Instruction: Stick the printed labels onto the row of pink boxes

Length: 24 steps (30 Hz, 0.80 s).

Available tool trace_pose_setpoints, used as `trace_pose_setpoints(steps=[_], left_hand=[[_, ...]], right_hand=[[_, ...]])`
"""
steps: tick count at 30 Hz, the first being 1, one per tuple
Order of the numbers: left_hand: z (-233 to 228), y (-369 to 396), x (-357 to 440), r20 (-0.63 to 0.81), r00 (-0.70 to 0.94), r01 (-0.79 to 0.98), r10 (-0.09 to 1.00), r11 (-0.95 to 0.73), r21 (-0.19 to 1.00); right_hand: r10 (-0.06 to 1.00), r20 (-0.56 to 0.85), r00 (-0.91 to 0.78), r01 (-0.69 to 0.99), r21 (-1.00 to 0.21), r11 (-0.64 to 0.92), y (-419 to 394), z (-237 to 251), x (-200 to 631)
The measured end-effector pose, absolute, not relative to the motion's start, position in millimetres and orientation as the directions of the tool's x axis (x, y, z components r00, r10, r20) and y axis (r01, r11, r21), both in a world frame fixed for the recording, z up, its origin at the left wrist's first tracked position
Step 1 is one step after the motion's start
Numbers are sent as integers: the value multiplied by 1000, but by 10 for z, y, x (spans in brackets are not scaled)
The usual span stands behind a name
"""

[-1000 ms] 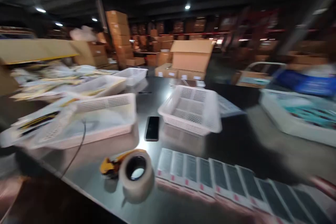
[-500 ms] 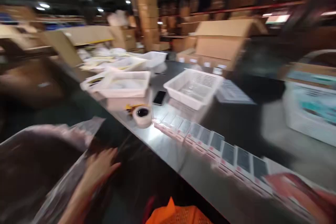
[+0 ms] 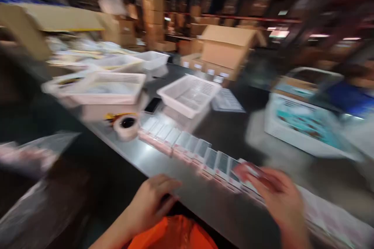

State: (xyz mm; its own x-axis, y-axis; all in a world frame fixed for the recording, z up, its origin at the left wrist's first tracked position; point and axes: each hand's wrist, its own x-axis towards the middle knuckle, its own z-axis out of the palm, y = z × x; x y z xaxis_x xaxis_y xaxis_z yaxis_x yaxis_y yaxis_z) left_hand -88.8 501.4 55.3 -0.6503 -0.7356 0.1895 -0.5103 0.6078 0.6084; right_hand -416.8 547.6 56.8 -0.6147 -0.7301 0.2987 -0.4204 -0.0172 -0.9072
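My right hand [image 3: 284, 198] is closed on a small reddish packet [image 3: 254, 173], blurred by motion, over the row of boxes. Small clear-topped boxes [image 3: 201, 149], white and pink, stand in a slanting line along the metal tabletop [image 3: 181, 186]. Near the table's front edge, my left hand [image 3: 153, 198] is empty, its fingers slightly bent and the thumb apart from them. A roll of tape [image 3: 127, 126] sits at the far end of the row, close to a black phone [image 3: 153, 105].
White plastic baskets [image 3: 189, 93] stand beyond the boxes, beside a printed sheet [image 3: 229, 101]. To the right is a white basket with teal contents [image 3: 309, 124]. An open carton [image 3: 224, 50] stands behind. A clear plastic bag [image 3: 32, 198] hangs at lower left.
The view has swung to the right. My left hand has moved from beside the plastic bag to the table's front edge. My right hand, holding the packet, is now more fully in view.
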Motion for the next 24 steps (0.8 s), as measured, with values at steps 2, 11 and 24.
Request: trace_pose_setpoints(steps=[2, 11, 24], left_hand=[[519, 4771, -1108, 264, -626, -451, -734, 617, 645], [415, 4242, -2464, -174, -734, -435, -657, 257, 863], [312, 4662, -3193, -335, -662, -562, -671, 149, 813]], right_hand=[[-773, 231, -591, -341, -940, -20, 5488, 543, -4217], [-867, 33, -497, -69, -998, 1, 5372, 405, -4455], [-860, 121, -496, -485, -860, 159, 5479, 292, -4990]])
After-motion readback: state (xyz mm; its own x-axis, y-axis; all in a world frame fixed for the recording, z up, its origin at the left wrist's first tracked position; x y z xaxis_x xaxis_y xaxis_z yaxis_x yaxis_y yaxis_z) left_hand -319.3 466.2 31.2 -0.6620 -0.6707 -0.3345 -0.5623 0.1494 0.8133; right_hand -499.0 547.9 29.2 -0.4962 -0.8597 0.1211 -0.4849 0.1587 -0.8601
